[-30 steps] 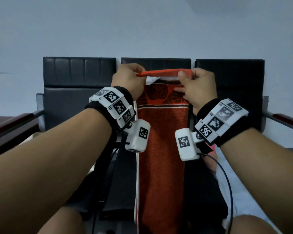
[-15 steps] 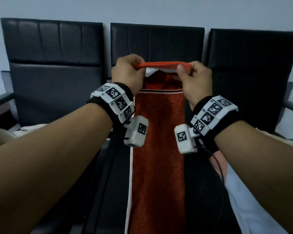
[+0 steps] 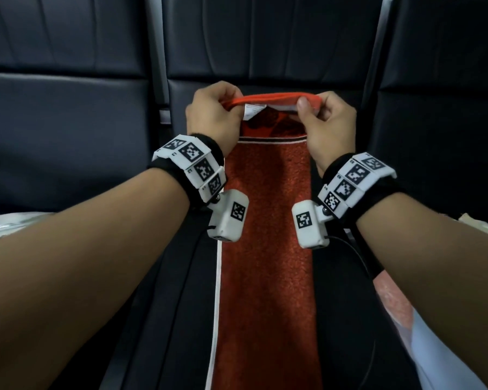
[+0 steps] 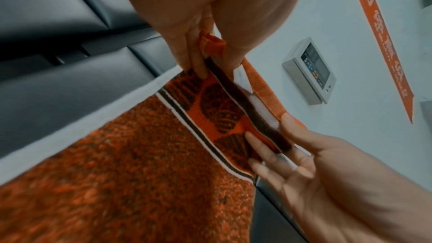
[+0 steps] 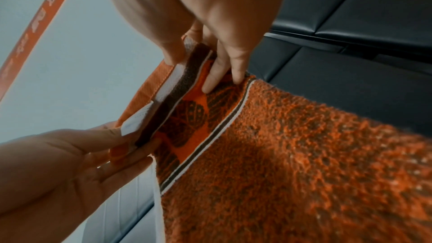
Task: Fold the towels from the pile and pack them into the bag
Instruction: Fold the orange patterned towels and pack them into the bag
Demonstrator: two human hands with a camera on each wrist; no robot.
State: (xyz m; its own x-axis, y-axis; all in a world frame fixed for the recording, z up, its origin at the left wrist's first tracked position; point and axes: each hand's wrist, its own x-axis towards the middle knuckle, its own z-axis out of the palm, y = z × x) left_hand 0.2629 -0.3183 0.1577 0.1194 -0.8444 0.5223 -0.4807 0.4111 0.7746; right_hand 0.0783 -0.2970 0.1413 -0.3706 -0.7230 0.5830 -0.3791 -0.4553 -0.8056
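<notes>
Together, left hand (image 3: 213,115) and right hand (image 3: 328,122) pinch the towel's (image 3: 265,249) top edge.

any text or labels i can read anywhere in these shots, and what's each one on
No text here can be read with confidence.
White sewn-in tag on the orange patterned towel: print too faint.
Orange banner strip on the pale wall: pale characters, too blurred.
Grey wall control panel: display and buttons too small.
White wrist bands and camera blocks: black square marker codes and tiny unreadable characters.
The left hand and right hand pinch the towel's top edge.
</notes>
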